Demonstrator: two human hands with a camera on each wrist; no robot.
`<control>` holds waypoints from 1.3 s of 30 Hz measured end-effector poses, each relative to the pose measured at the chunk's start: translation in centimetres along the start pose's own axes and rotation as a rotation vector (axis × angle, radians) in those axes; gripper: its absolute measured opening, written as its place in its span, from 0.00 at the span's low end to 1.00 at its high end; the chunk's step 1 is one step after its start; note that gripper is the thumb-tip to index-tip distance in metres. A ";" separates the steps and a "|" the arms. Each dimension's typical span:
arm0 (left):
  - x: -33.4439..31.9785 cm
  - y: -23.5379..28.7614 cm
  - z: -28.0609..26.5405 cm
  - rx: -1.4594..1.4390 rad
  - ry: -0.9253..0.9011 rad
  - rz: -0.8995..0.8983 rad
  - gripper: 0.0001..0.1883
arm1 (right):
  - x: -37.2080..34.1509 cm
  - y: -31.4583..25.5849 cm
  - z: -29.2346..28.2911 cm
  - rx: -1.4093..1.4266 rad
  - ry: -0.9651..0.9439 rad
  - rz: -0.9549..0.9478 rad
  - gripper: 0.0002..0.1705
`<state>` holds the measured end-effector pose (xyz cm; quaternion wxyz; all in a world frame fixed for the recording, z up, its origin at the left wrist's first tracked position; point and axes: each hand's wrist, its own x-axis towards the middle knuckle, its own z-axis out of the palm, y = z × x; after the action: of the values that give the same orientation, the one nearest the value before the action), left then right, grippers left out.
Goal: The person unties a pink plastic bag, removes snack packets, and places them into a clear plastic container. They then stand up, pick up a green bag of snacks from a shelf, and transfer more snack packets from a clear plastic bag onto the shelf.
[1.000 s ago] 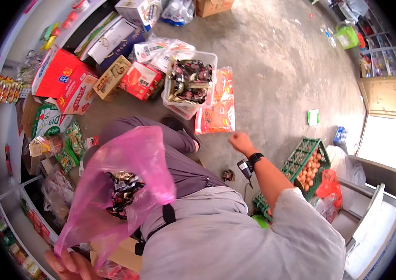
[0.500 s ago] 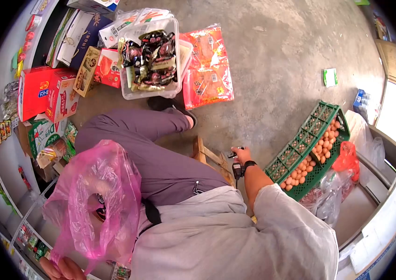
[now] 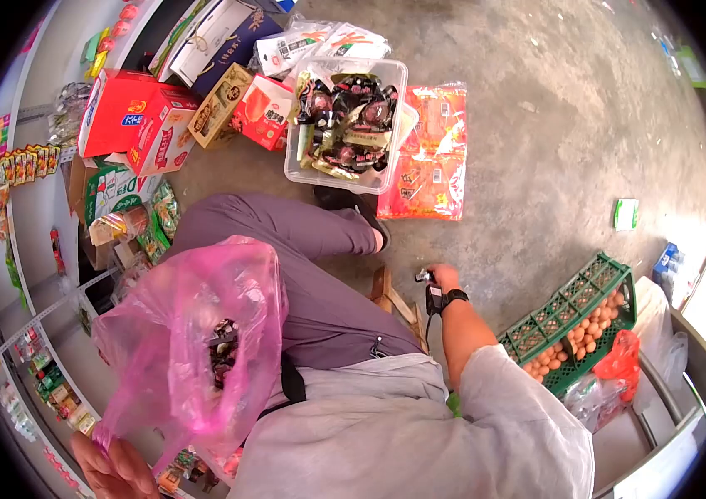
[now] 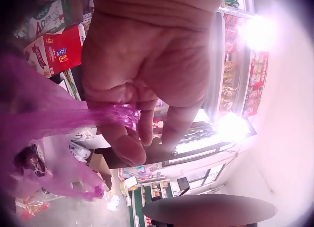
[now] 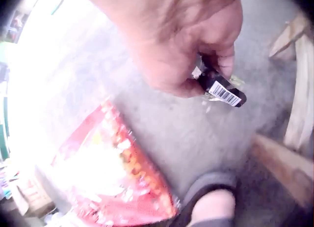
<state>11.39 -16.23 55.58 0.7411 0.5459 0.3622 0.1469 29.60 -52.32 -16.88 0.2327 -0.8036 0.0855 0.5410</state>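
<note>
A pink plastic bag (image 3: 228,333) with dark packets (image 3: 223,353) inside hangs by the person's left thigh. One handle is hooked in the curled fingers of the left hand (image 3: 113,466), seen palm-up with the twisted handle across it (image 4: 147,74) in the left wrist view. Beside the right knee, the right hand (image 3: 448,278) pinches a small dark packet with a barcode label (image 5: 225,93) above the floor. A clear tub (image 3: 293,158) of similar dark packets stands past the foot, beside red-orange bags (image 3: 424,183).
Red boxes (image 3: 120,112), a tan box (image 3: 218,104) and white bags (image 3: 307,50) stand at the left, next to shelves (image 3: 37,320). On the right lies a green crate (image 3: 536,320) of brown eggs. A wooden stool leg (image 3: 382,287) shows below the thigh.
The right hand has come back from near the red-orange bags towards the body and now holds a small packet. The left hand still holds the pink bag, which has shifted and swung. The head view has moved.
</note>
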 end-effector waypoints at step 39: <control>-13.4 -9.1 -13.3 -0.660 -0.316 0.491 0.24 | -49.6 -36.3 10.0 -1.290 0.150 -1.729 0.18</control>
<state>-8.77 -18.39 50.40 0.8651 0.3658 0.0379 0.3411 15.61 -21.47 35.38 0.0628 -0.5938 -0.7975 0.0861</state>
